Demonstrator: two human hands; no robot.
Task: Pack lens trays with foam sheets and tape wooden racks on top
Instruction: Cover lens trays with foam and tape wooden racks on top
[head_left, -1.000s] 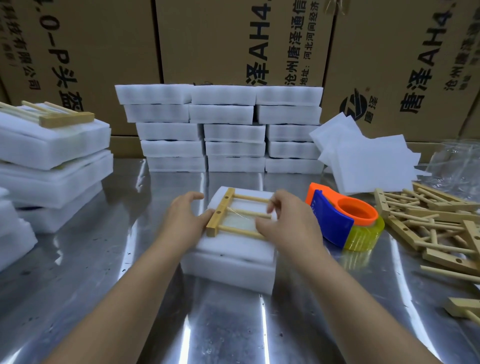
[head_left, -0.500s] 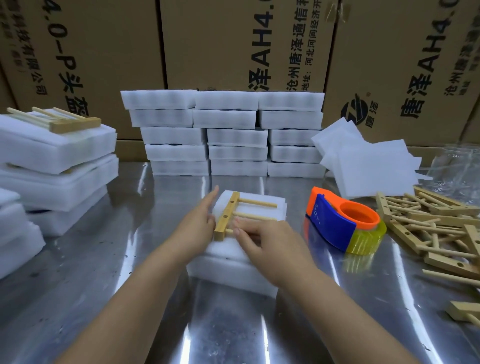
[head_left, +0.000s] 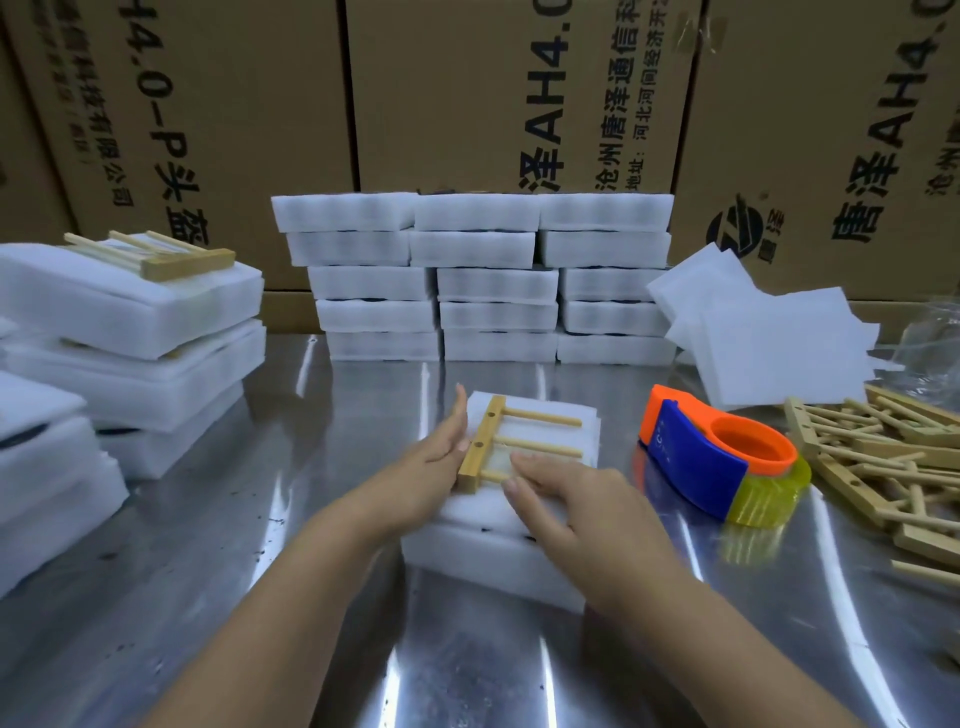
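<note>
A white foam-wrapped tray pack (head_left: 498, 551) lies on the steel table in front of me. A wooden rack (head_left: 488, 441) with three dowels lies flat on its top. My left hand (head_left: 426, 467) rests with straight fingers against the rack's wooden bar on the left. My right hand (head_left: 566, 504) lies flat on the foam, fingertips pressing beside the near dowels. An orange and blue tape dispenser (head_left: 722, 457) with yellowish tape stands to the right of the pack.
Stacked foam packs (head_left: 475, 275) line the back. Finished packs (head_left: 130, 312), the top one bearing a rack, pile up on the left. Loose foam sheets (head_left: 769, 343) and a heap of wooden racks (head_left: 883, 457) lie on the right. Cardboard boxes (head_left: 493, 93) wall the rear.
My left hand opened from gripping the pack's side to lying straight against the rack's bar. My right hand slid left across the rack and now presses flat on the foam.
</note>
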